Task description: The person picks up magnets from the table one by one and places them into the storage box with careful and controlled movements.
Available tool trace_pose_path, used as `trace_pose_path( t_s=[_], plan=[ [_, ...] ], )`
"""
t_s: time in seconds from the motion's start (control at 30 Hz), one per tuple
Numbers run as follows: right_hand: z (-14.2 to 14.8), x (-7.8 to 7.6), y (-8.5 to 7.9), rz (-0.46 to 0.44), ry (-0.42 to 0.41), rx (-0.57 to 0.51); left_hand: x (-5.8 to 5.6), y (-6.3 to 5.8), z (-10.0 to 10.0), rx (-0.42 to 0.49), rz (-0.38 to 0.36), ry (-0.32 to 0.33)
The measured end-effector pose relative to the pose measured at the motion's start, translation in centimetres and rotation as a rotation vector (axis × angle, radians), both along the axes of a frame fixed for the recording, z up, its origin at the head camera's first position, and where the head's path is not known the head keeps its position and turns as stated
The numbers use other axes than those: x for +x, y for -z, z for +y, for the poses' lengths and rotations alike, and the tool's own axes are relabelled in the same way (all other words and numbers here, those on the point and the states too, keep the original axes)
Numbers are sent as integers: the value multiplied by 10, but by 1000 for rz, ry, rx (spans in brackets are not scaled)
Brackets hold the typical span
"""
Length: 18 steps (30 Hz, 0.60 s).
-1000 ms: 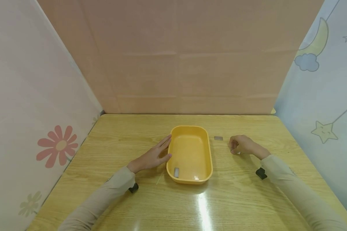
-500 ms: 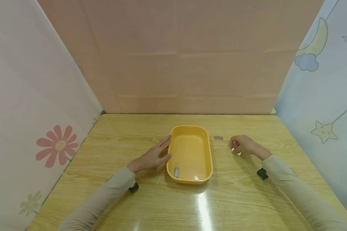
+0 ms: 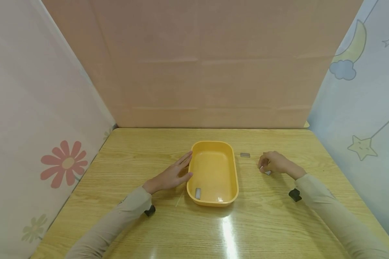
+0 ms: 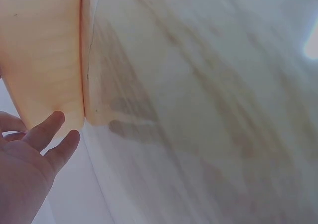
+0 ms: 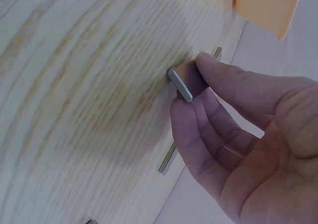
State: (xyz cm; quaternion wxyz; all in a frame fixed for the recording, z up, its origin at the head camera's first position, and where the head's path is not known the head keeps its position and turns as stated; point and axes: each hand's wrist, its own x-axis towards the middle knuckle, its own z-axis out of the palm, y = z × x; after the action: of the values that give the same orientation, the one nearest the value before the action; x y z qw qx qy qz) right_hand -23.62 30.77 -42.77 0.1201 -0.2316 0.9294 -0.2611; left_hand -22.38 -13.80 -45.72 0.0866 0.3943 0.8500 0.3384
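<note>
My right hand [image 3: 273, 162] pinches a small shiny rectangular metal block [image 5: 189, 79] between thumb and fingers, a little off the wood-grain table. The block is tilted, and its mirror-like face shows in the right wrist view. My left hand [image 3: 171, 175] touches the left side of a yellow plastic basin [image 3: 235, 180], its fingers extended along the rim. In the left wrist view the left fingers [image 4: 62, 147] lie against the basin's outer wall. One flat metal block [image 3: 197, 193] lies inside the basin at the near left corner.
Another flat metal block [image 3: 245, 155] lies on the table [image 3: 168, 230] between basin and right hand. A thin metal bar [image 5: 169, 158] shows beyond the right fingers, with a partly cropped dark piece [image 5: 91, 221] at the bottom edge. Fabric walls stand around the table.
The metal block in my right hand has tilted and shows more than a second ago. That hand has shifted slightly right. The left hand and basin have stayed put.
</note>
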Motion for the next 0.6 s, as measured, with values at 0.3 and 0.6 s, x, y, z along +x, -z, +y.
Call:
trace_pose_path(
  t_s=[0.3, 0.6],
  plan=[
    [-1, 5, -6, 2, 0, -3, 1, -1, 0, -2, 4, 1],
    [1, 5, -3, 29, -7, -2, 1, -1, 0, -6, 7, 3]
  ],
)
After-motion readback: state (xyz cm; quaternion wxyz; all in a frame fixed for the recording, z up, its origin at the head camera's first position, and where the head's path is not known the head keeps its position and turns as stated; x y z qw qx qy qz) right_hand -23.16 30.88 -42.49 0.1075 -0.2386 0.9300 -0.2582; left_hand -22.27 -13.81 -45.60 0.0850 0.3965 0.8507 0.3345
